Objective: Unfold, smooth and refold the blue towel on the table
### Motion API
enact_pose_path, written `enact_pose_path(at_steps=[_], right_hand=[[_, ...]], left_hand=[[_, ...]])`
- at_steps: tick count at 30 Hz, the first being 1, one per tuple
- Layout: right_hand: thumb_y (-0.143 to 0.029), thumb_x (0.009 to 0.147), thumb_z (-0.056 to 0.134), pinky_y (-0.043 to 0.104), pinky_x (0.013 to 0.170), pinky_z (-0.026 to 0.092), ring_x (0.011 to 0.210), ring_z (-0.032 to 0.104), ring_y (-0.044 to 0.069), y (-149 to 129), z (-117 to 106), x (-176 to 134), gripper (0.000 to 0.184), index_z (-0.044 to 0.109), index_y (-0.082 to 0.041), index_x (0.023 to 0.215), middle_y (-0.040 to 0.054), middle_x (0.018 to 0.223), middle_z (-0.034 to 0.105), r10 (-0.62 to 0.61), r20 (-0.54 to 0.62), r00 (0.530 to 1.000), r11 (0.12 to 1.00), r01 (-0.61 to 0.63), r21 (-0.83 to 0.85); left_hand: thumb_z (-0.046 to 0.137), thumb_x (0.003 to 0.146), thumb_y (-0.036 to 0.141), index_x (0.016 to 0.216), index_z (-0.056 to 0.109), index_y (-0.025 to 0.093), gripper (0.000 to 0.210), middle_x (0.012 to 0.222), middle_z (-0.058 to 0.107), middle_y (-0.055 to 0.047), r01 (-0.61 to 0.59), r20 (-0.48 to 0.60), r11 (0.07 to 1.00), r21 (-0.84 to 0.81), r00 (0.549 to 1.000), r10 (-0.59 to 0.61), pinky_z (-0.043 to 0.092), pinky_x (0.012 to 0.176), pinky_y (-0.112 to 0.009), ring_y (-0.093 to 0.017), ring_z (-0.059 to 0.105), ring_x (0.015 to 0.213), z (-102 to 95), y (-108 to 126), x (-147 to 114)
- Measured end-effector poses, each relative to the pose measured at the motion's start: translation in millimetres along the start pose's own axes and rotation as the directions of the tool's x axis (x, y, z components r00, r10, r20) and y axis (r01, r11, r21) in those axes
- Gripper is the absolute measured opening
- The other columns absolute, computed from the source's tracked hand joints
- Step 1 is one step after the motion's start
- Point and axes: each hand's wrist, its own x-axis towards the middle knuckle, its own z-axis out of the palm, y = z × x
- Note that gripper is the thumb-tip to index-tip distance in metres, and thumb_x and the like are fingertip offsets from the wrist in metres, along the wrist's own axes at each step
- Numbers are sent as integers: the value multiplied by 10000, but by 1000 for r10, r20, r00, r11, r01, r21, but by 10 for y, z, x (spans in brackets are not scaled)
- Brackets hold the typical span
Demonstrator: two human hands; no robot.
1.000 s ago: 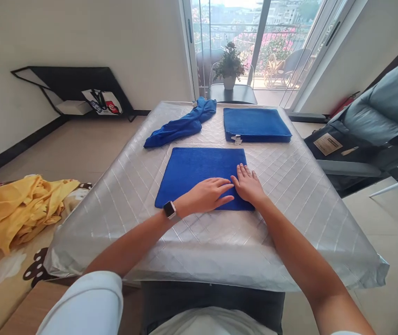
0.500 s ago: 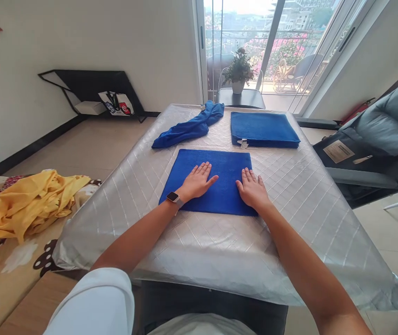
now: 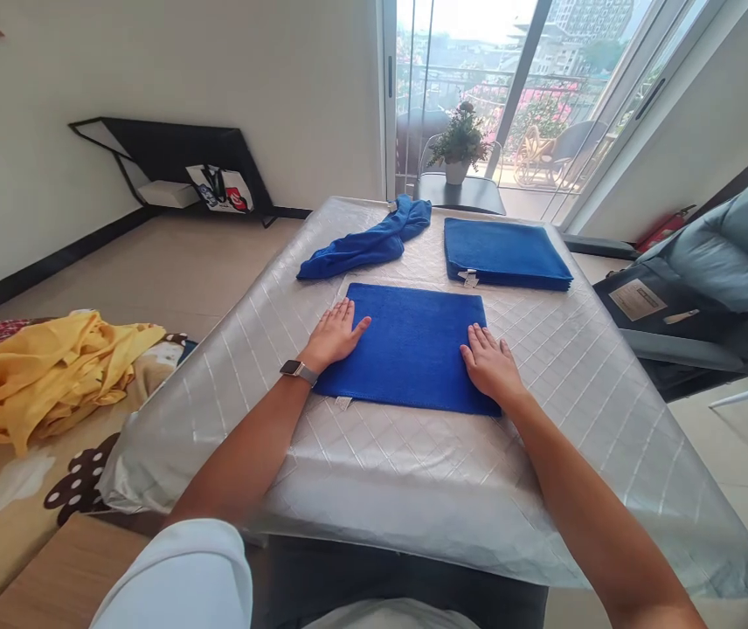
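Note:
A blue towel (image 3: 413, 349), folded into a flat rectangle, lies in front of me on the table's silver quilted cover (image 3: 406, 463). My left hand (image 3: 335, 336) rests flat across its left edge, fingers stretched out, a watch on the wrist. On the towel's right edge lies my right hand (image 3: 490, 362), also flat and open. A small white tag (image 3: 343, 403) sticks out at the near left edge. Farther off on the right is a neat stack of folded blue towels (image 3: 509, 252) with white tags. One crumpled blue towel (image 3: 367, 240) lies at the far left of the table.
Left of the table, a yellow cloth (image 3: 59, 371) is heaped on a patterned surface. A grey-black chair (image 3: 682, 297) stands close on the right. Beyond the table's far edge, a potted plant (image 3: 458, 144) sits on a chair before the glass door.
My left hand has slid left from the middle of the towel to its left edge. The right hand still lies at the right edge. The view has shifted slightly.

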Motion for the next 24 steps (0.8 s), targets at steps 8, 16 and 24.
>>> enact_pose_path(at_steps=[8, 16, 24], right_hand=[[-352, 1096, 243, 490, 1279, 246, 1556, 344, 270, 9, -21, 104, 581, 419, -151, 1613, 89, 1691, 377, 7, -121, 993, 999, -12, -41], [-415, 1102, 249, 432, 1298, 211, 1604, 227, 267, 33, -156, 864, 649, 307, -74, 1652, 121, 1729, 270, -24, -91, 996, 1000, 25, 18], [-371, 1089, 211, 394, 1309, 180, 1614, 190, 220, 156, 33, 1107, 649, 289, -69, 1658, 95, 1733, 259, 23, -124, 992, 996, -12, 89]], left_hand=[[99, 1042, 687, 1653, 218, 11, 919, 1731, 195, -198, -5, 16, 1000, -5, 1000, 5, 166, 1314, -443, -303, 212, 1607, -23, 22, 14], [125, 1049, 662, 1646, 221, -11, 905, 1729, 200, -202, 10, 11, 1000, 17, 1000, -10, 153, 1320, -444, -300, 203, 1610, -44, 73, -5], [156, 1054, 645, 1643, 236, -8, 883, 1725, 211, -202, -12, 4, 999, 30, 1000, 12, 145, 1324, -452, -283, 206, 1610, -20, 52, -2]])
